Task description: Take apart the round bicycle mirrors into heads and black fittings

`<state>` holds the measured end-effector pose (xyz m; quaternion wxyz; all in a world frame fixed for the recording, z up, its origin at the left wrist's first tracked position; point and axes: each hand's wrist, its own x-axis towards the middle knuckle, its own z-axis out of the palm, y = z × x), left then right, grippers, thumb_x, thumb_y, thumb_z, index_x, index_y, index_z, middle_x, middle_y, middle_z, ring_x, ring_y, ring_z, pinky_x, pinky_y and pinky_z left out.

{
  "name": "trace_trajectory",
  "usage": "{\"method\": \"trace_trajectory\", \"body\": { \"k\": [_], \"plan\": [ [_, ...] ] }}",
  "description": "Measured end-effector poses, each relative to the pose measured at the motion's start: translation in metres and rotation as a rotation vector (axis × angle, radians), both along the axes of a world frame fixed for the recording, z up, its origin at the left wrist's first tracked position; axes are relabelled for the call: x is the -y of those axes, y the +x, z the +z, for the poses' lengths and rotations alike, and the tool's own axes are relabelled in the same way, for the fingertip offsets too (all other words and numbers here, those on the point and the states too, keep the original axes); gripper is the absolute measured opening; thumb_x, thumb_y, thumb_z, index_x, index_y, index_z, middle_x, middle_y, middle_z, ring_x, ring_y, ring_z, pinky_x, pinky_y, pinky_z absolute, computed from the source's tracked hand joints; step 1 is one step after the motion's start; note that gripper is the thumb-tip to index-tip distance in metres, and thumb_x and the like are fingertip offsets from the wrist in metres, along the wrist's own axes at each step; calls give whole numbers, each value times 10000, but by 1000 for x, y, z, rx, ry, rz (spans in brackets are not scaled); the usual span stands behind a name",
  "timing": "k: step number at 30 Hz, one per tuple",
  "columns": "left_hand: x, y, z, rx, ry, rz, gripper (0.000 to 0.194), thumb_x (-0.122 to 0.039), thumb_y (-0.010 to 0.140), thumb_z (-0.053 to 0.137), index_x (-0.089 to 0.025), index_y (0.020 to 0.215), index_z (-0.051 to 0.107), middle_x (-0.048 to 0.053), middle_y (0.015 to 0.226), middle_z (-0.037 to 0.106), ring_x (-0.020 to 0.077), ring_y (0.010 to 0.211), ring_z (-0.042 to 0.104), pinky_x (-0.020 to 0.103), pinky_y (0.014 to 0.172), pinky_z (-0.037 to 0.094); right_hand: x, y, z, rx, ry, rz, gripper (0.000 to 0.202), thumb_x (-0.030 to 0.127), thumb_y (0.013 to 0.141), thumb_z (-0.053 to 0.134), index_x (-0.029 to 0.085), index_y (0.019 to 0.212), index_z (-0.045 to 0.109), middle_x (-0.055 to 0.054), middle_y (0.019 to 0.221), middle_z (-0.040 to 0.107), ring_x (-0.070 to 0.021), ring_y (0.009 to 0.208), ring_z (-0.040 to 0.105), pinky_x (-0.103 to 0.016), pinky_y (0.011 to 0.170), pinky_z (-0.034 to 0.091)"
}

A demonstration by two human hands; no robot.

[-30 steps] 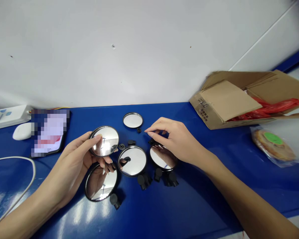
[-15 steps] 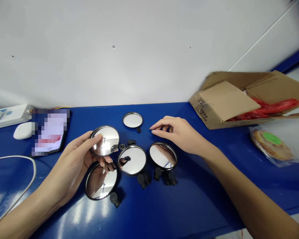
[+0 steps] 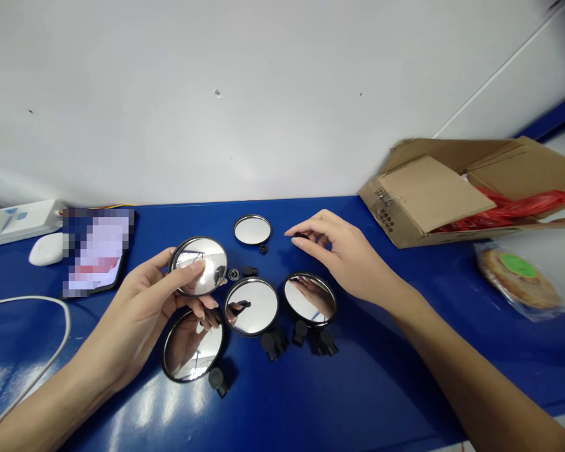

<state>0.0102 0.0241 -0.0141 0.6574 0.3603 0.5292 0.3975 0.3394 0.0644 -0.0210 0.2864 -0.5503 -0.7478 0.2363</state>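
Observation:
My left hand (image 3: 145, 301) grips a round mirror (image 3: 207, 273) by its left edge, thumb on the glass. My right hand (image 3: 336, 248) is raised at the right of the small far mirror (image 3: 252, 230), its fingertips pinched on a small black part (image 3: 301, 236). Below the held mirror lies a lower left mirror (image 3: 193, 346); a middle mirror (image 3: 251, 306) and a right mirror (image 3: 309, 299) lie beside it. Several black joint pieces (image 3: 269, 343) sit along their near edges. A small ring-shaped part (image 3: 234, 274) is beside the held mirror.
An open cardboard box (image 3: 433, 194) with red plastic stands at the right, a wrapped round pastry (image 3: 522, 276) in front of it. At the left are a phone (image 3: 98, 251), a white rounded case (image 3: 47, 249) and a white cable (image 3: 51, 300). A wall closes the far side.
My right hand has risen slightly, and a black part now shows between its fingers. My left thumb has slid further right over the held mirror.

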Motion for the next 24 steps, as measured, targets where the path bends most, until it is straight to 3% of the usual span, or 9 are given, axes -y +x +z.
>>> {"method": "trace_trajectory", "body": {
  "k": [5, 9, 11, 16, 21, 24],
  "plan": [
    [1, 4, -3, -5, 90, 18, 437, -479, 836, 1102, -254, 1104, 840, 38, 903, 863, 214, 681, 829, 290, 631, 739, 10, -15, 12, -274, -47, -14, 130, 360, 1050, 874, 288, 1148, 921, -42, 1060, 802, -204, 876, 691, -385, 811, 563],
    [5, -1, -10, -45, 226, -61, 370, -425, 886, 1078, -293, 1112, 816, 21, 976, 882, 244, 784, 870, 301, 679, 754, 20, -32, 11, -624, -215, 49, 217, 372, 937, 1017, 242, 1057, 891, -45, 1011, 879, -216, 923, 795, -354, 840, 634],
    [7, -3, -10, -64, 287, -123, 318, -390, 915, 1057, -305, 1107, 819, 0, 928, 867, 233, 762, 864, 277, 655, 739, 26, -40, 11, -755, -297, 59, 264, 345, 877, 1070, 238, 1022, 877, -29, 949, 873, -188, 819, 790, -306, 731, 639],
    [13, 0, -4, -170, 409, -146, 199, -381, 989, 1003, -326, 1113, 858, -36, 877, 840, 152, 724, 817, 177, 659, 687, 37, -52, 15, -921, -427, 15, 339, 392, 867, 1089, 259, 1104, 886, 11, 816, 831, -108, 468, 596, -230, 377, 431],
    [21, 8, 3, -318, 469, -39, 257, -505, 963, 1007, -289, 973, 867, -22, 826, 795, 150, 699, 753, 186, 619, 651, 42, -60, 15, -968, -483, 44, 238, 348, 875, 1088, 209, 961, 915, -9, 706, 817, -72, 452, 555, -184, 379, 353],
    [24, 6, 4, -366, 458, -74, 294, -548, 965, 988, -288, 924, 857, -17, 850, 809, 148, 636, 725, 200, 524, 610, 42, -64, 12, -1027, -484, 55, 235, 308, 855, 1099, 194, 882, 895, -8, 688, 815, -65, 470, 588, -173, 381, 312]
  ]
}}
